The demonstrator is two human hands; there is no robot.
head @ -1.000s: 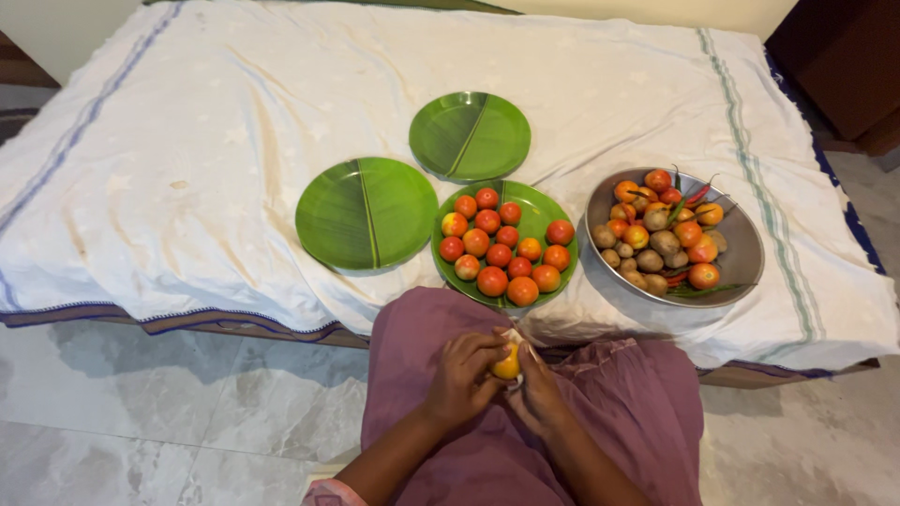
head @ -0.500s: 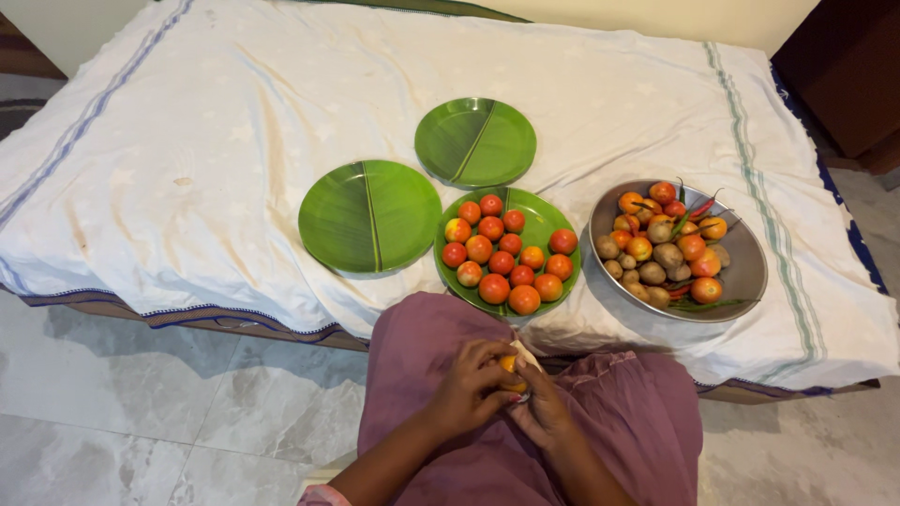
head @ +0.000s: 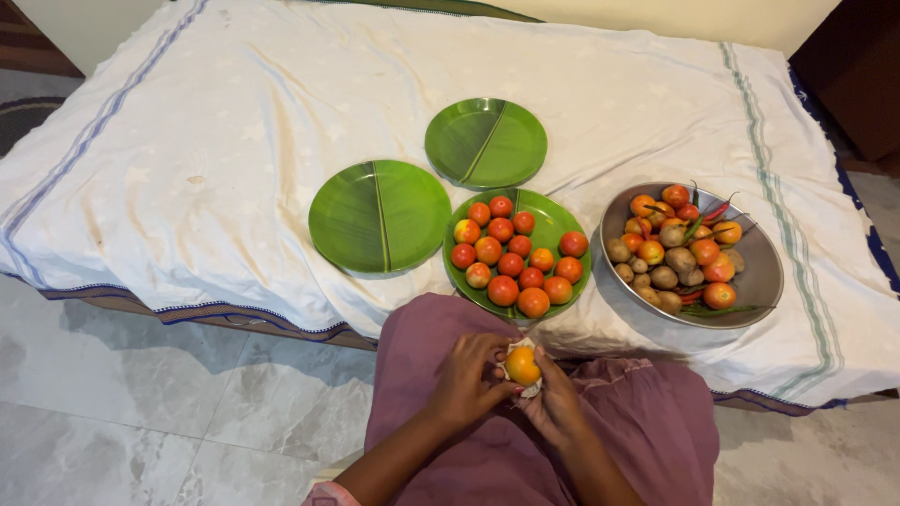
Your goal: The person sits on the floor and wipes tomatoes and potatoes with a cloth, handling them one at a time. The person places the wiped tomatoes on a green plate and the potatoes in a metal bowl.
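Tomato (head: 523, 365) now turned, more face exposed above the small white cloth (head: 514, 350) than 0.5 s ago. Left hand (head: 469, 379) fingers curl against it; right hand (head: 553, 398) cups cloth and tomato, over the lap. Wiping looks mid-stroke.

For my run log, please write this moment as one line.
left hand: holds tomato | right hand: cloth under tomato | plate of tomatoes: beyond hands

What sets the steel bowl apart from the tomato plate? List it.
The steel bowl is grey metal and deep; the tomato plate is green and flat. The bowl mixes tomatoes, potatoes and chillies; the plate carries only tomatoes. The bowl sits further right. Both are round and rest on the white cloth.
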